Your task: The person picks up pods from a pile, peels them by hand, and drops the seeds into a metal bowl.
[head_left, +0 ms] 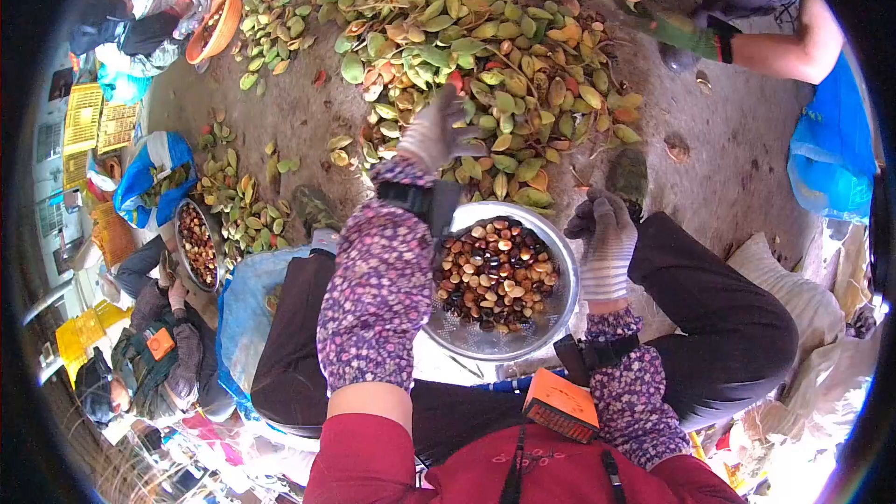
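My left hand [435,129], in a striped knit glove, reaches over the near edge of a large heap of green and brown seed pods [504,65]. Its fingers are spread, thumb apart, with nothing visibly held. A small red patch shows at the fingertips. Beside the right rim of a metal colander [439,341], my right hand [605,235] is gloved too, its fingers curled together. Whatever they may hold is hidden. Brown, tan and black shelled seeds [499,271] lie in the colander, which stands between my legs.
A co-worker's green-gloved hand [677,33] is at the upper right. Another person [163,355] sits lower left by a second bowl of seeds [197,245]. An orange basket [214,23], blue sack [156,179] and yellow crates [82,121] stand left. Smaller pod piles [245,203] lie near them.
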